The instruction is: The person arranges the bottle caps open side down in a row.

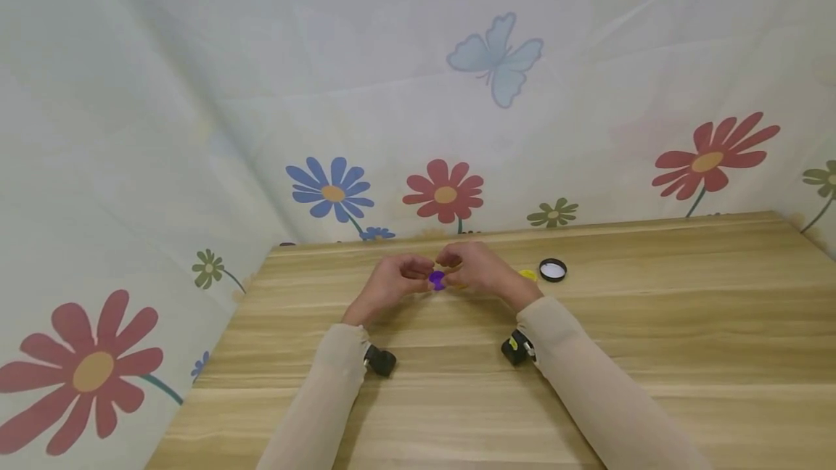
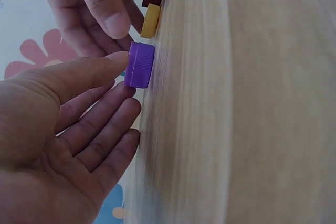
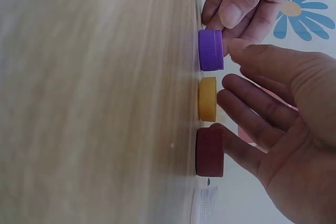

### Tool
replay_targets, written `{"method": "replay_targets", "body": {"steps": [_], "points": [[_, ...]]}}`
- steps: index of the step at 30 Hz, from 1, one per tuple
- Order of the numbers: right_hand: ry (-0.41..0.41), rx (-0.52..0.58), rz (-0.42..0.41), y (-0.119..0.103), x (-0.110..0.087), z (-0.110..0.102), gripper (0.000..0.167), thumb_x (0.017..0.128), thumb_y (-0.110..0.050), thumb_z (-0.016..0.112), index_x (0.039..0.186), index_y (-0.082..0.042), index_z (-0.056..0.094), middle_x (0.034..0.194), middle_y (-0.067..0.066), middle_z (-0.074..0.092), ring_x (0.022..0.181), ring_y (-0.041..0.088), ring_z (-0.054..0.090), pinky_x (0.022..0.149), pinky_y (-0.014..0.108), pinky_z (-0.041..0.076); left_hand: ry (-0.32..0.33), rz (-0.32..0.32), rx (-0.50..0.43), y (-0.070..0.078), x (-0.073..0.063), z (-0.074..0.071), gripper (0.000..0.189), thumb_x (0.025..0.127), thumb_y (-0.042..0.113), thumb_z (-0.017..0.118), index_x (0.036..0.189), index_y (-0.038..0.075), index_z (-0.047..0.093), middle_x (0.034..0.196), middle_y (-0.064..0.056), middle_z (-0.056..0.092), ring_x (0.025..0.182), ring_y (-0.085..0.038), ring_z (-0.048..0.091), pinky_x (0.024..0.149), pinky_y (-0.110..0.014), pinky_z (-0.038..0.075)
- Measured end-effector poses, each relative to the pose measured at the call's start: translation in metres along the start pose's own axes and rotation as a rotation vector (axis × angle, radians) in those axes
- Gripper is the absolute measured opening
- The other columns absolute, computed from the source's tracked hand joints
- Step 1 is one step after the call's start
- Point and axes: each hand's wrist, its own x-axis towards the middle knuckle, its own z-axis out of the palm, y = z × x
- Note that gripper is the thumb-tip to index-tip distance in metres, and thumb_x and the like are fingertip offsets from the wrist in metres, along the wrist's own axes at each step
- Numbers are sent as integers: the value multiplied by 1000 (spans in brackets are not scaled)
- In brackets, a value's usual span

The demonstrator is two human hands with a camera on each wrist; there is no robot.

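Left hand [image 1: 390, 280] and right hand [image 1: 478, 267] flank a purple cap [image 1: 437, 281] on the counter [image 1: 444, 412], fingers loosely extended; whether they touch it, I cannot tell. By the right hand's fingers stand a yellow cap [image 3: 208, 99] and a dark red cap [image 3: 210, 152].

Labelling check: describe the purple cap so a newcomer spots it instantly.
On the wooden table, near its far edge, the left hand and right hand nearly meet. The ridged purple cap sits between them. Only it is purple; next along are a yellow cap and a dark red cap.
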Motion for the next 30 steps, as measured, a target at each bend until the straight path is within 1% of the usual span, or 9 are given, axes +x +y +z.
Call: {"method": "replay_targets", "body": {"steps": [7, 13, 20, 27, 30], "points": [[-16, -21, -29, 2, 1, 3, 29, 94, -3, 80, 123, 0, 73, 119, 12, 75, 116, 28, 70, 105, 43, 53, -3, -13, 18, 1, 1, 1, 32, 91, -3, 81, 123, -3, 74, 115, -14, 77, 104, -27, 75, 91, -35, 60], [-14, -38, -36, 0, 0, 4, 29, 94, -3, 80, 123, -1, 74, 116, 10, 75, 111, 26, 69, 103, 43, 54, 11, -28, 19, 3, -1, 2, 31, 91, -4, 81, 122, -3, 75, 114, -14, 77, 104, -27, 75, 91, -35, 60], [-9, -21, -33, 1, -1, 5, 28, 93, -1, 80, 121, -1, 74, 113, 10, 76, 108, 24, 70, 101, 42, 55, 9, -39, 31, 3, -2, 4, 30, 92, -3, 81, 122, 0, 76, 115, -12, 77, 104, -25, 75, 92, -34, 60], [-3, -29, -24, 1, 0, 6, 27, 93, -2, 80, 120, -2, 75, 111, 9, 76, 104, 22, 70, 99, 41, 56, 11, -10, 35, 1, 0, 3, 29, 91, -2, 82, 120, -1, 76, 113, -12, 78, 103, -25, 75, 90, -34, 60], [0, -29, -18, 1, 1, 6, 26, 94, -5, 80, 120, -3, 75, 111, 8, 76, 104, 22, 70, 99, 41, 56, 18, -11, 49, 0, 0, 3, 30, 91, -2, 82, 120, 0, 76, 112, -11, 78, 102, -24, 75, 90, -34, 60]]}}
